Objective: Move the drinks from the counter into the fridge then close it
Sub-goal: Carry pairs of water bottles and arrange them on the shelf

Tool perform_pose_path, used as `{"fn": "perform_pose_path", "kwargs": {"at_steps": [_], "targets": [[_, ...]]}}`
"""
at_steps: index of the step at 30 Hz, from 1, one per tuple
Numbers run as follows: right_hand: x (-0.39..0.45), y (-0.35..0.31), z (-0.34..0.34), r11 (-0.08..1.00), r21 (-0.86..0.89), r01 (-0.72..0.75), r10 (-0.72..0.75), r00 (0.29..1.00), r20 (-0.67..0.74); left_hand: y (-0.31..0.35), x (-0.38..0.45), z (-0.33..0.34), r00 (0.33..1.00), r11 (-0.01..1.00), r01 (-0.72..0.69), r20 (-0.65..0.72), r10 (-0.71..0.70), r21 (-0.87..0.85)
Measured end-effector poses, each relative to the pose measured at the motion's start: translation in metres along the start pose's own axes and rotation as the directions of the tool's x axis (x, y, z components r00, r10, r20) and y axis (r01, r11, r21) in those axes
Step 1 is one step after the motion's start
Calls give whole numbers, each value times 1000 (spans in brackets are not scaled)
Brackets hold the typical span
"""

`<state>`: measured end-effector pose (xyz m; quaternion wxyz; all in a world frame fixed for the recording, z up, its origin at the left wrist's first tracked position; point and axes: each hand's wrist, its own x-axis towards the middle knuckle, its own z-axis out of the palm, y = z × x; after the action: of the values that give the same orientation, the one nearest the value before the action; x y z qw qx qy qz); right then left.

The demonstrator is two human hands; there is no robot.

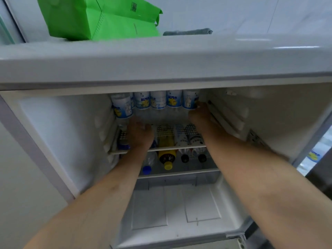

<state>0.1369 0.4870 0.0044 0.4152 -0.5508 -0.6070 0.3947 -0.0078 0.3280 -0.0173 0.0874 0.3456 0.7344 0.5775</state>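
Fridge [53,141] wide open, white inside. Clear plastic water bottles with blue-and-white labels [158,100] stand in a row at the far top shelf. Below, a yellow-capped bottle [167,155] lies with two black-capped bottles [193,155] to its right.

White-walled fridge [53,141] is showing bottles [158,100] wearing white labels with blue lettering and yellow marks, a yellow bottle [166,141] carrying a yellow cap [168,165], a blue cap [147,170], two black caps [185,158], while a bright green bag [100,17] is sitting on top.
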Motion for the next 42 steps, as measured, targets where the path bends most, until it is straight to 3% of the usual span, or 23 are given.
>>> {"fn": "perform_pose_path", "kwargs": {"at_steps": [2,13,16,22,27,33,37,42], "targets": [[-13,1,-5,999,36,9,-10,1000,15,5,-13,7,997,997,-71,10,71,13],[-136,33,-58,984,13,179,-175,974,-144,33,-110,60,975,865,-191,9,221,-463],[-173,52,-83,993,37,111,-105,985,-138,33,-146,60,951,837,-243,49,305,-490],[-251,78,-144,989,81,127,-106,968,-229,44,-210,55,935,820,-251,91,343,-515],[-347,115,-228,989,96,114,-73,931,-357,58,-315,58,921,831,-155,227,318,-534],[-474,189,-332,992,89,-94,129,786,-604,64,-460,56,793,804,-82,450,411,-589],[-562,241,-386,931,208,-300,357,634,-686,55,-534,61,645,835,-49,621,445,-548],[-640,296,-431,847,357,-395,510,415,-753,29,-588,80,412,911,-65,820,397,-408]]}}
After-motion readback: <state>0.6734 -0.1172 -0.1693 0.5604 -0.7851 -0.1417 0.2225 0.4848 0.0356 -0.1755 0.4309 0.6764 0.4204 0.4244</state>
